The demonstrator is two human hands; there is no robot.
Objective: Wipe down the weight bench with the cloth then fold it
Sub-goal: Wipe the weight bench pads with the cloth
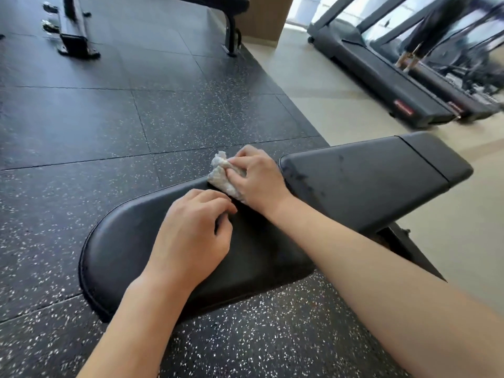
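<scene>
My right hand [257,177] bunches the crumpled white cloth [224,174] under curled fingers and presses it onto the far edge of the weight bench [122,241], at the gap between seat pad and back pad [368,175]. Just nearer than it, my left hand [195,231] rests knuckles-up on the seat, fingers curled loosely, holding nothing I can see.

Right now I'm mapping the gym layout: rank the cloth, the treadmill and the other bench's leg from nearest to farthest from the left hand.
From the left hand:
1. cloth, just ahead, under the right hand.
2. other bench's leg, far ahead on the dark mat.
3. treadmill, far right on the pale floor.
</scene>
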